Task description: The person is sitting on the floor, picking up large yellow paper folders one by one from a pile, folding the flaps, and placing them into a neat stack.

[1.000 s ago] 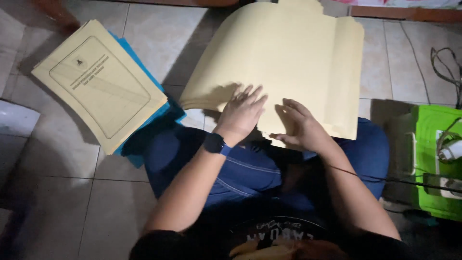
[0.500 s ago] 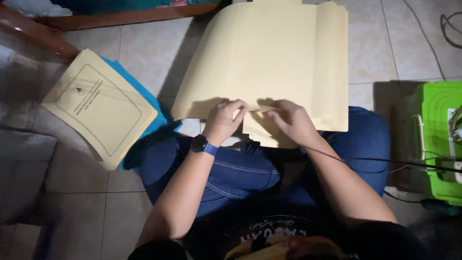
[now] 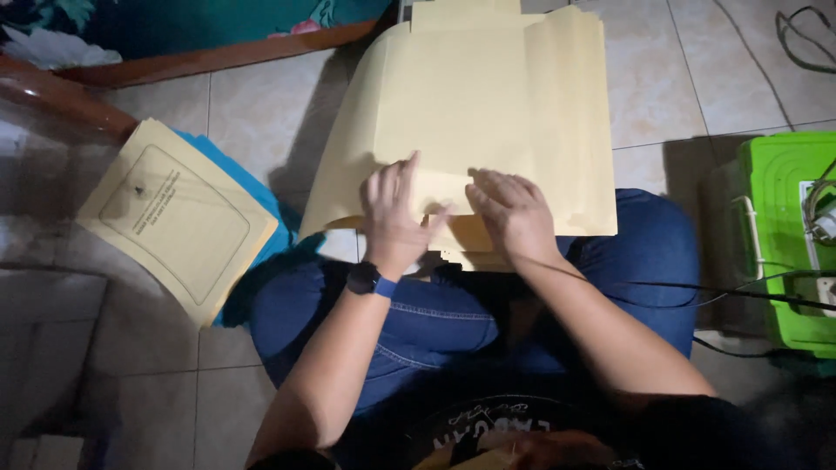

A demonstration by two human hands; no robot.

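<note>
Tiled floor [image 3: 261,96]; green box [image 3: 784,235] at right, printed cream folder [image 3: 174,218] on blue sheets [image 3: 252,200] at left. Large cream paper sheet [image 3: 488,113] drapes over knees, creased. Left hand [image 3: 396,213] and right hand [image 3: 514,213] flat, fingers spread, pressing its near edge

A home floor serves as a workplace.
Pale glazed floor tiles [image 3: 697,78], a dark wooden furniture edge [image 3: 218,61] at far left with flowered cloth [image 3: 174,22] behind it, and loose cables [image 3: 805,39] at far right point to a dim domestic room, not an office.
</note>
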